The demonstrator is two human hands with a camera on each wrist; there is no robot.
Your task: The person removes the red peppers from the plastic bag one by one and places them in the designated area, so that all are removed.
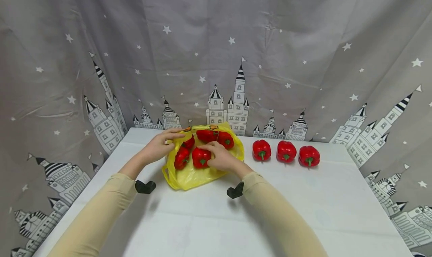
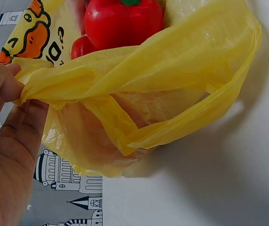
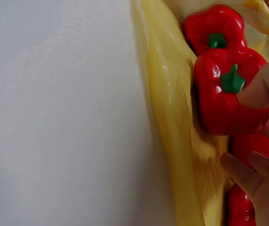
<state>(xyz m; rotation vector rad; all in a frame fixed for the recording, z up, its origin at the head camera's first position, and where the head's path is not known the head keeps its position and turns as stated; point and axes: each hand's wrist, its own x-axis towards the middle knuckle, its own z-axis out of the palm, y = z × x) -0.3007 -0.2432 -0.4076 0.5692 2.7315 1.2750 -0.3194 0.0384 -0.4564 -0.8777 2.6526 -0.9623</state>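
Observation:
A yellow plastic bag [image 1: 194, 179] lies with its mouth toward me, and several red bell peppers are inside. At its left rim, my left hand [image 1: 158, 147] pinches the plastic between thumb and fingers; the left wrist view shows the gathered edge in that hand [image 2: 9, 136]. Reaching into the mouth, my right hand [image 1: 221, 157] grips one red bell pepper [image 1: 198, 156] near the front. In the right wrist view the thumb lies against this pepper [image 3: 214, 110] beside its green stem. Other peppers, such as the one at the bag's left side [image 1: 181, 159], lie around it.
Three more red bell peppers stand in a row right of the bag: a left one [image 1: 261, 147], a middle one [image 1: 285, 149] and a right one [image 1: 308, 154]. All rest on a white-covered table [image 1: 337, 197]. A grey curtain [image 1: 189, 36] with printed castles hangs behind.

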